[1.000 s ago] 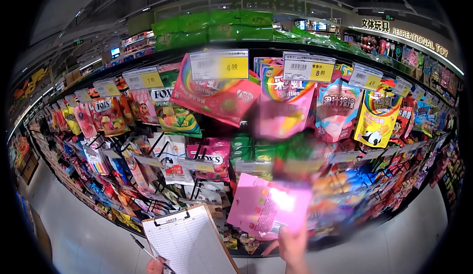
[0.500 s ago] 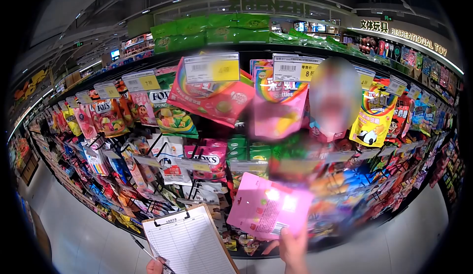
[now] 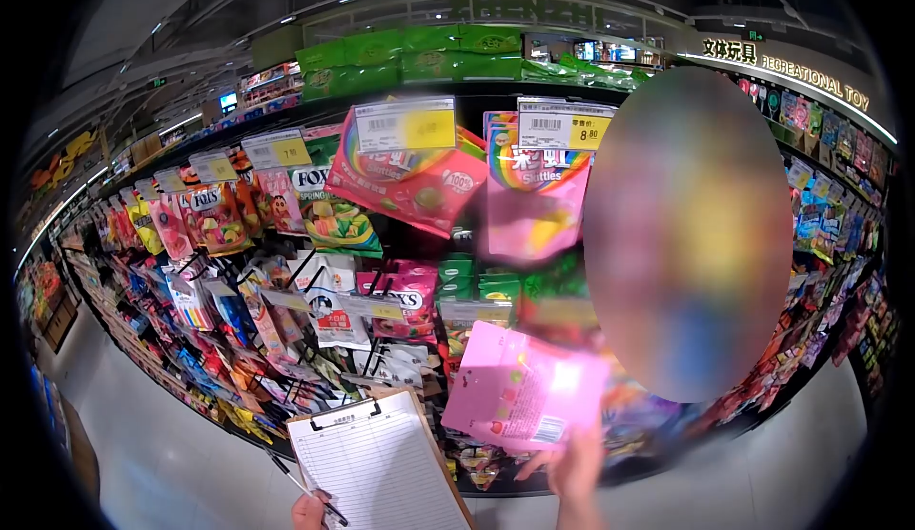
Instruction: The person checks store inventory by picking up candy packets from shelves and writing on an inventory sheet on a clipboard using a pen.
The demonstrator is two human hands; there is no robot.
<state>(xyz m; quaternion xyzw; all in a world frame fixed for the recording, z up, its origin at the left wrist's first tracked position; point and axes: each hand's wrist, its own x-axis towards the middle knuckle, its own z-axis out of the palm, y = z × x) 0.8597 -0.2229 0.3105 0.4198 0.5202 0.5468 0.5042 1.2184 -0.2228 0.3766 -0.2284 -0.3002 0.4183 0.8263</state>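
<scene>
At the bottom, my left hand [image 3: 307, 511] is closed around the left edge of a clipboard [image 3: 416, 406] and a pen [image 3: 303, 484] lies along its fingers. A ruled paper form [image 3: 372, 463] sits under the black clip. My right hand [image 3: 576, 468] grips a pink candy bag [image 3: 515, 387] by its lower right corner. The bag's printed back, with a barcode, faces me and light glares on it. Behind it, a pink Skittles bag [image 3: 536, 206] hangs on the rack, beside a tilted, redder Skittles bag [image 3: 410, 182].
Price tags [image 3: 405, 125] run along the upper rail of the candy rack. Green packs [image 3: 400, 58] line the top shelf. More bags, such as Fox's candy [image 3: 405, 301], hang below. A blurred oval covers the right side. Pale floor [image 3: 133, 416] shows at left.
The clipboard and pen have shifted slightly right and up in view. The pink candy bag in my right hand has risen a little. The blurred oval at right has grown much larger.
</scene>
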